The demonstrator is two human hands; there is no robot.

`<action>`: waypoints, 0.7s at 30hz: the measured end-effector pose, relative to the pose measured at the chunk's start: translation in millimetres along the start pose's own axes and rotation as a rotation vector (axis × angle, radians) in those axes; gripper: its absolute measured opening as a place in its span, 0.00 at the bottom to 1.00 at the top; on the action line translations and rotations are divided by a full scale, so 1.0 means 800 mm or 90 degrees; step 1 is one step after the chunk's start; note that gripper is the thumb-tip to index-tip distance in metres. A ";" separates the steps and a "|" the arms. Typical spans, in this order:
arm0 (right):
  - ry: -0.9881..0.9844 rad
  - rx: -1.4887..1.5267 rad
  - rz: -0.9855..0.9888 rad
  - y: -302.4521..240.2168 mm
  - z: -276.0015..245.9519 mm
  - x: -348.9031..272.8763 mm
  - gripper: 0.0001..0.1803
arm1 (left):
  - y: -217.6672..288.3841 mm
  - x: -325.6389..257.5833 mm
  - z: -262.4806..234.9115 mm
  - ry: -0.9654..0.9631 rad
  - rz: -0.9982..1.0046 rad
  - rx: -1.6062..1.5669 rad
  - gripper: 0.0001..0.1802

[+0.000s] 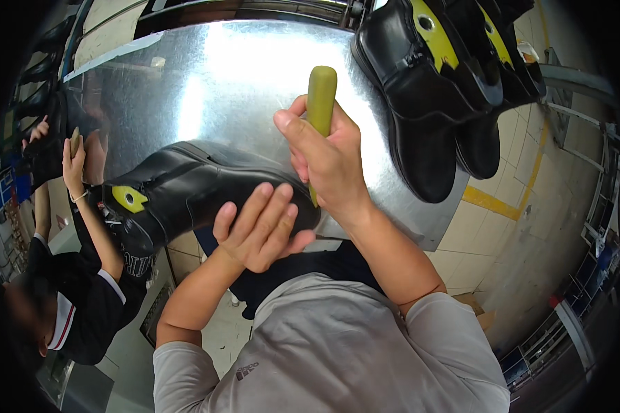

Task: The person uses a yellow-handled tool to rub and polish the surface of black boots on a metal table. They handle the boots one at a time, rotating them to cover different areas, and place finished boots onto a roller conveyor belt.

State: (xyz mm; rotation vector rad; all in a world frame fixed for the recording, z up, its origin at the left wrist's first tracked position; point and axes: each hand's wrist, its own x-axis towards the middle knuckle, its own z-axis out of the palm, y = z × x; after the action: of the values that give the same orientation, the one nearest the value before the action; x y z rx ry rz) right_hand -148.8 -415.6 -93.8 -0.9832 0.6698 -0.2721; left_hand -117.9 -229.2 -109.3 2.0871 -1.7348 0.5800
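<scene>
Currently, the left hand (260, 230) lies flat and open on the toe end of a black boot (186, 189), fingers spread and pressing on the leather rather than gripping it. The boot lies on its side at the near edge of a shiny metal surface (227, 89), toe pointing toward 3 o'clock and heel toward 9 o'clock, with a yellow patch (129, 199) showing at the heel end. The right hand (327, 162) is clamped in a fist around an olive-green tool handle (320, 96), which stands nearly upright, its free end pointing toward 12 o'clock; the lower end of the tool meets the boot's toe just beside the left fingertips, and its working tip is hidden by the two hands. The hands are close together, the right at about 1 o'clock from the left. At 2 o'clock from the hands, well apart from them, a group of black boots with yellow markings (434, 82) rests on the far right part of the surface. At 9 o'clock, another person in a dark sleeve (93, 310) holds a further black boot (48, 155) with raised hands.
</scene>
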 end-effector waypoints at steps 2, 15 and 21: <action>-0.027 0.003 -0.013 0.000 0.009 0.010 0.13 | -0.004 -0.005 0.000 0.021 0.036 -0.020 0.19; -0.366 0.136 0.070 0.002 0.057 0.050 0.14 | 0.016 -0.013 0.002 0.134 0.017 -0.044 0.12; -0.272 0.121 -0.006 0.023 0.084 0.059 0.15 | 0.019 0.011 -0.032 0.065 -0.048 -0.108 0.12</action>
State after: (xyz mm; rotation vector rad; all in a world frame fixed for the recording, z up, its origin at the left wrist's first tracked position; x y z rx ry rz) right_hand -71.3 -383.6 -102.3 -0.8266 0.2443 -0.1248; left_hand -133.7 -226.2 -82.7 1.9611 -1.5841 0.4906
